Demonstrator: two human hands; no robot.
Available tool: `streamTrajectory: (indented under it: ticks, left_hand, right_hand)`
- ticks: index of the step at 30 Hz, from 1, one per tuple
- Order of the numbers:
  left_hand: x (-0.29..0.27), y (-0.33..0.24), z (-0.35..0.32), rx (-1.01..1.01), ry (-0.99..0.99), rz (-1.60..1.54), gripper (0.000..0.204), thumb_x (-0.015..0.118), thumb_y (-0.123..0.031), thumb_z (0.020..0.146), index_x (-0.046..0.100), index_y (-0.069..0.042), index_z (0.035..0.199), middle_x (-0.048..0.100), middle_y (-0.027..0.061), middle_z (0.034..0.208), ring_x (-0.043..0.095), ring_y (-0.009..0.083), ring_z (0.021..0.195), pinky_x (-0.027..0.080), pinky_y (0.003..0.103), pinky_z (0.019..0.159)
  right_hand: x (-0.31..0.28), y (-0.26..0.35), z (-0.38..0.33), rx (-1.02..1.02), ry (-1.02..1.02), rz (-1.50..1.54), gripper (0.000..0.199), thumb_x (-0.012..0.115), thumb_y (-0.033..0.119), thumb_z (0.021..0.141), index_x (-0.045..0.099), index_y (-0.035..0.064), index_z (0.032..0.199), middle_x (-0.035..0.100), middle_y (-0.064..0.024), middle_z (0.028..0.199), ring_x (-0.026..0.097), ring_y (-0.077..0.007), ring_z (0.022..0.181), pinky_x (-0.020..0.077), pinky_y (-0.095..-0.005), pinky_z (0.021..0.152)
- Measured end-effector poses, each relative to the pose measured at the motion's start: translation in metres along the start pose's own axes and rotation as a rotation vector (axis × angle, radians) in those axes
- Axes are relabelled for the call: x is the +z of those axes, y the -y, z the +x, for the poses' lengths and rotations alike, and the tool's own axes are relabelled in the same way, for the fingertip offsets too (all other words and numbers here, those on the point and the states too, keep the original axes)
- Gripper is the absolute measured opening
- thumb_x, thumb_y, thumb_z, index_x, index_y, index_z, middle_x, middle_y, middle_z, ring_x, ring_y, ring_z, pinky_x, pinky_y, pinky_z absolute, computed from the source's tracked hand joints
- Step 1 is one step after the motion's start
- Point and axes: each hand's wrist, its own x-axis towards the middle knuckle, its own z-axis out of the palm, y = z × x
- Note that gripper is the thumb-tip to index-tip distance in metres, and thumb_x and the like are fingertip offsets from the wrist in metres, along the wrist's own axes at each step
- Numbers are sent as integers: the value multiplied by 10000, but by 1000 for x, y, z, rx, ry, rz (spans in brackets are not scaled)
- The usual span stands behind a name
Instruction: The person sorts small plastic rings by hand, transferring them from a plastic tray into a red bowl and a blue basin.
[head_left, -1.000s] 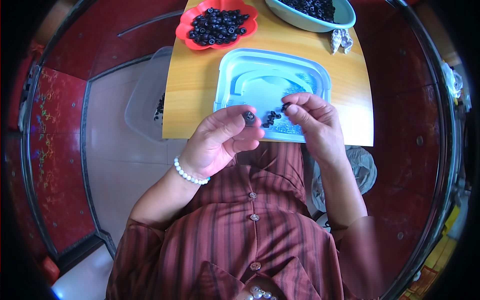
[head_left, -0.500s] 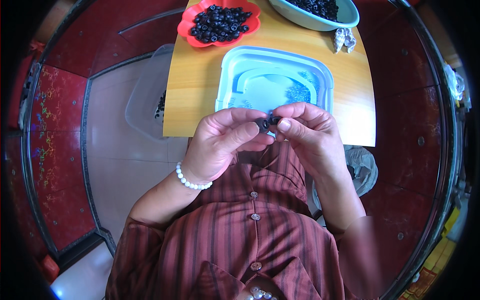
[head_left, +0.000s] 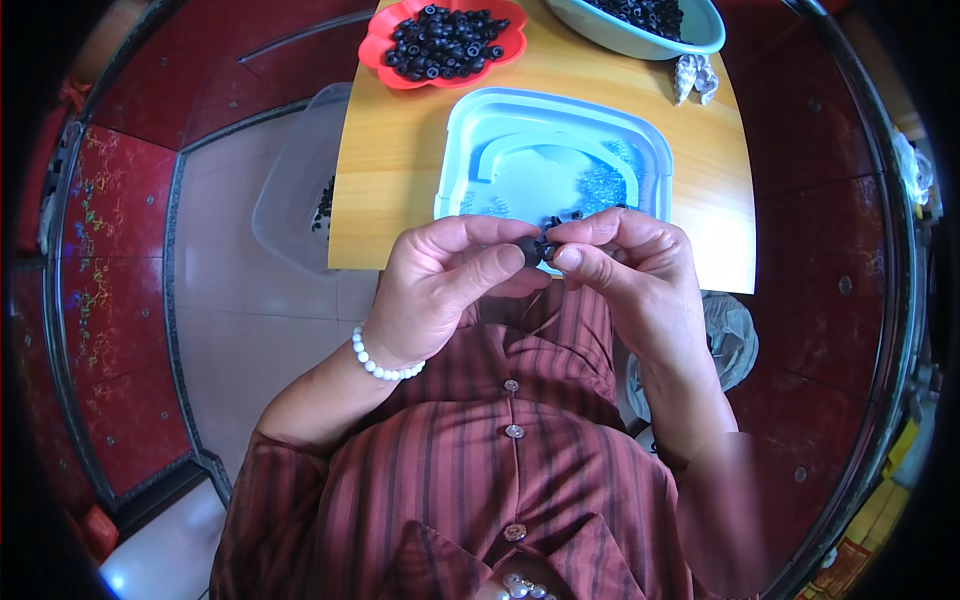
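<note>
Over the near edge of a light-blue tray, my two hands meet fingertip to fingertip. My left hand pinches a black rounded, knob-like piece between thumb and fingers. Against it, my right hand grips a smaller black piece, mostly covered by the thumb and fingertips. The two pieces touch or nearly touch; I cannot tell whether they are joined. A few small black bits show in the tray just beyond my fingers.
On the wooden table stand a red scalloped bowl heaped with black ring-like pieces and a pale-blue basin of dark pieces. Crumpled grey-white material lies beside the basin. A clear bin is at left, a plastic bag at right.
The left hand's black piece has turned, so its hollow end no longer faces up. Small black bits now show in the tray behind the fingers. The view has shifted slightly.
</note>
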Motion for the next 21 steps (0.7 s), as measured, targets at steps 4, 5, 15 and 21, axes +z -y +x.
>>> streamTrajectory:
  ticks: [4,5,15,21]
  left_hand:
    - [-2,1,-1,26,12,16,206,558,-36,908,587,36,1099,654,141,1025,676,204,867,577,334,794]
    - [-2,0,-2,11,24,20,204,564,-35,905,588,35,1096,649,143,1037,672,210,885,577,334,795]
    - [-18,9,5,356,151,456,139,606,-47,885,664,-21,1008,585,92,1093,630,164,914,550,279,811]
    - [4,12,-1,96,79,-89,149,609,-57,881,658,-9,1013,551,131,1175,630,203,946,593,291,713]
  right_hand:
    - [1,1,0,-28,0,7,95,704,40,807,679,-9,884,659,-26,769,566,-57,683,467,-198,602]
    - [0,4,0,3,38,28,110,706,33,802,672,-13,896,658,-32,776,576,-65,691,472,-205,612]
    - [-14,-19,6,354,312,480,228,703,52,794,639,-17,1002,656,-99,898,642,-174,751,527,-363,837]
    - [-10,-36,2,297,330,626,180,680,44,821,655,-40,978,649,-87,859,613,-150,753,514,-283,700]
